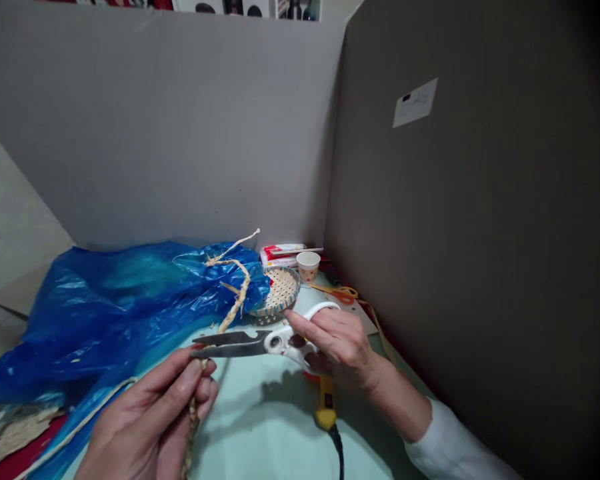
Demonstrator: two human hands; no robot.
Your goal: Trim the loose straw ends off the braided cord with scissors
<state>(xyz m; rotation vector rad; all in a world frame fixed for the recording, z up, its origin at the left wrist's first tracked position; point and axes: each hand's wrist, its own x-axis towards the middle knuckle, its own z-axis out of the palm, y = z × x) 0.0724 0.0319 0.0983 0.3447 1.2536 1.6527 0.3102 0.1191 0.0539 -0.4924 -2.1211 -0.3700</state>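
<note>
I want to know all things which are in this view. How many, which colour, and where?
White-handled scissors: one, in right hand, blades at cord
Braided cord: one, straw, through left fingers
Plastic bag: blue, left
Thin cord: one, pale, lower left
Dried pieces: count unclear, tan, lower left
Woven basket: one, cream, centre
Packet: red-white, behind basket
Cup: one, white, patterned, beside basket
Orange scissors: one, right of basket
Corded tool: one, yellow, below right hand
Table: one, pale green, beneath
Panels: two, grey, back and right
Paper: one, white, right panel
Hands: two, left, right
</note>
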